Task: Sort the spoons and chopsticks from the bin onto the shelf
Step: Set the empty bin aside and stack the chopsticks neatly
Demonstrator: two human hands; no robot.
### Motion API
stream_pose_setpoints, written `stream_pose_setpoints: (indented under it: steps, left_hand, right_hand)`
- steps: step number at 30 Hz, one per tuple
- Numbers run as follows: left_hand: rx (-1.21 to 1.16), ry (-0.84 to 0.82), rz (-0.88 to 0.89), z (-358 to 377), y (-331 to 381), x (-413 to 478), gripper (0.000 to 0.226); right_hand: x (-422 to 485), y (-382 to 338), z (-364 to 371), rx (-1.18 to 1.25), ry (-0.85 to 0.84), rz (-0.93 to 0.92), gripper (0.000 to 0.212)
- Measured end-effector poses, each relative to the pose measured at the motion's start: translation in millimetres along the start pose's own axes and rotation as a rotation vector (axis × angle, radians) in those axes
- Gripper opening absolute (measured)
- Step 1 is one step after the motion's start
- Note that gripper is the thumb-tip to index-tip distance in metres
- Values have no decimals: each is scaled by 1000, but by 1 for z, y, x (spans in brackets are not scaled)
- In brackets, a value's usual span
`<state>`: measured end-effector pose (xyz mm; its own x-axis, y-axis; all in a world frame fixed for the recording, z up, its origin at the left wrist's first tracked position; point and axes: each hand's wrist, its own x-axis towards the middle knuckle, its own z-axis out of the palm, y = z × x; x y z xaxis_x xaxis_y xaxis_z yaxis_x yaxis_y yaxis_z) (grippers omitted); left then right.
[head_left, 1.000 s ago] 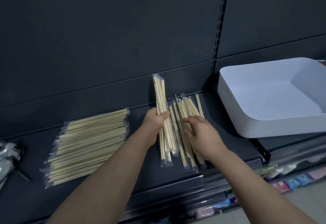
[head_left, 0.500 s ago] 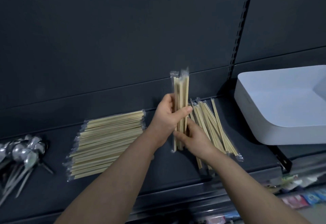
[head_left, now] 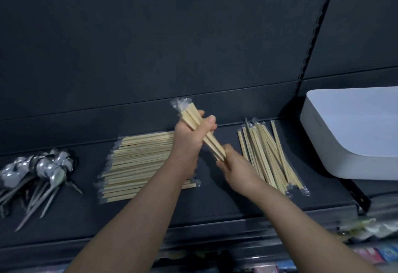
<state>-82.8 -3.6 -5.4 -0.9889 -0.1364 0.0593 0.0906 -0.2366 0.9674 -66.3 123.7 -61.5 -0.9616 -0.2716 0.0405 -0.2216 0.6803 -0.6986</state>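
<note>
bundle of wrapped chopsticks [head_left: 189, 114] clamped in curled left hand [head_left: 189, 141], lower end pinched by right hand [head_left: 239, 169], above shelf [head_left: 215, 204]; judged step: squaring it for the neat stack [head_left: 140, 160] just left of left hand; next move needs turning it parallel, laying it flush.

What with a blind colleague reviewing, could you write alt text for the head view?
Both hands grip one bundle of wrapped chopsticks above a dark shelf, left hand near its top, right hand at its lower end. On it lie a neat chopstick stack, a looser pile, spoons and a white bin.
</note>
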Motion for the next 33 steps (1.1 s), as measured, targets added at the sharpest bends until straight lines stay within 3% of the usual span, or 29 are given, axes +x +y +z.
stream_pose_setpoints:
  steps: [4, 9, 12, 15, 18, 21, 25, 30, 33]
  left_hand:
    - [-166, 297, -103, -69, 10, -8, 36]
    - [143, 505, -338, -174, -7, -35, 38]
    - [381, 455, -305, -216, -17, -56, 19]
    - [566, 377, -222, -240, -24, -71, 16]
    - [882, 331, -76, -258, -36, -78, 17]
    - [1001, 230, 21, -261, -40, -81, 29]
    - [1211, -9, -106, -261, -45, -75, 61]
    - [1214, 121, -222, -274, -40, -67, 70]
    - [1231, 63, -216, -274, -38, -68, 71]
  right_hand:
    - [2, -21, 27, -226, -29, -19, 9]
    - [-5, -56, 78, -470, -102, -21, 42]
    - [-7, -73, 105, -519, -91, -96, 48]
    - [-12, -80, 120, -444, -52, -90, 51]
    - [-23, -80, 122, -414, 39, -45, 77]
    - [-26, -78, 123, -391, 27, 129, 109]
    - [-24, -78, 126, -224, -95, 281, 123]
    - [-20, -88, 139, -183, -101, 282, 125]
    - [-17, -91, 143, -187, -97, 301, 135]
